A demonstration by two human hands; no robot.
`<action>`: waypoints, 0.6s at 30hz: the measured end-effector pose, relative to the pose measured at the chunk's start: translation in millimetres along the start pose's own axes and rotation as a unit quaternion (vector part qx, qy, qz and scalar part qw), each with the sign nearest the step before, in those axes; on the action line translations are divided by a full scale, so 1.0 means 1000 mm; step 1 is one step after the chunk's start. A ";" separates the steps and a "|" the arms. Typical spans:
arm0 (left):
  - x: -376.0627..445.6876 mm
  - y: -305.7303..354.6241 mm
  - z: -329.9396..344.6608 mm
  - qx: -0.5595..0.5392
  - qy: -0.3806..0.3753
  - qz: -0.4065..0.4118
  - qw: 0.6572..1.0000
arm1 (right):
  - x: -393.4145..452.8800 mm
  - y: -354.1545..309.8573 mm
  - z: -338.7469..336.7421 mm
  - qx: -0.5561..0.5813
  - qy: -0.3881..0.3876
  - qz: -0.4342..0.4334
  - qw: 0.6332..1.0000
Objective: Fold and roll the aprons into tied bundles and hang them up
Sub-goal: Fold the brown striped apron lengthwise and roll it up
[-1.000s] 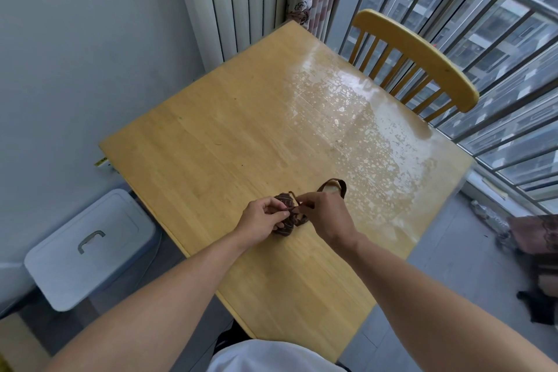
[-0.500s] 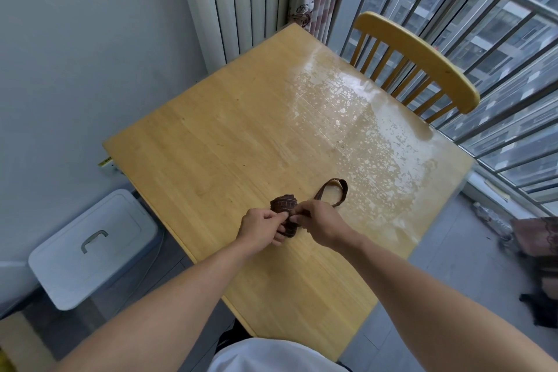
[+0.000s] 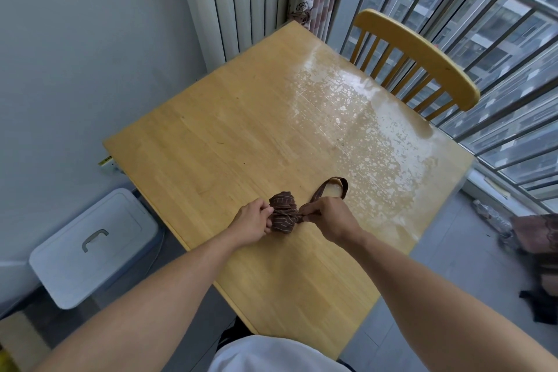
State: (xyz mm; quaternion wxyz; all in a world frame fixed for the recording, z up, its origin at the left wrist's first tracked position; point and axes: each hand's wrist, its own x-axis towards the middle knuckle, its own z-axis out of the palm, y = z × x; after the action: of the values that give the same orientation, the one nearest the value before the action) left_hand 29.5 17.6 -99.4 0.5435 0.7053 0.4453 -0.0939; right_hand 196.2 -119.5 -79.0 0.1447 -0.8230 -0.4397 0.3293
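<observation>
Filling most of the view: wooden worktop, pale and worn on its far right half. Beyond its far edge, yellow spindle-back chair, pushed close, with a barred window railing behind. Down on the floor to the left, white lidded storage box with a grey handle.

Near the front of the worktop, between both hands, rolled apron bundle: brown with thin light stripes, compact, resting on the wood. Touching its left side, left hand, fingers curled in and pinching the fabric or a tie end at the bundle's middle. Touching its right side, right hand, fingers curled tight, pinching the tie where it meets the bundle. Hands just beside each other, the bundle the only thing separating them.

Rising from behind the right hand and lying flat on the worktop just beyond it, brown strap loop, open in a rounded arch, bare wood showing through.
</observation>
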 end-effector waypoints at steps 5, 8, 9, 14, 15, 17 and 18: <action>-0.002 -0.009 0.001 0.034 0.020 0.030 0.999 | -0.008 0.002 0.006 -0.011 0.046 0.036 0.998; -0.004 -0.015 0.000 0.053 0.017 0.043 0.998 | -0.009 0.007 0.006 -0.012 0.068 0.061 0.996; -0.004 -0.016 0.000 0.052 0.019 0.043 0.998 | -0.010 0.006 0.005 -0.017 0.074 0.067 0.995; -0.003 -0.020 -0.003 0.017 0.030 0.030 0.999 | -0.011 0.006 0.006 -0.035 0.086 0.083 0.992; -0.002 -0.021 -0.004 0.010 0.032 0.030 0.999 | -0.012 0.004 0.007 -0.037 0.086 0.085 0.992; -0.002 -0.021 -0.004 -0.001 0.027 0.030 0.999 | -0.015 0.005 0.010 -0.037 0.083 0.102 0.991; -0.001 -0.020 -0.004 0.000 0.025 0.027 0.999 | -0.015 0.006 0.011 -0.032 0.083 0.112 0.990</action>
State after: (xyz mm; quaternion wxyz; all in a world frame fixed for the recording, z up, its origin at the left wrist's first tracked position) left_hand 12.6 20.1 -111.1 0.5345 0.7195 0.4392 -0.0619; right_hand 187.0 -135.9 -84.5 0.1167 -0.8958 -0.3417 0.2593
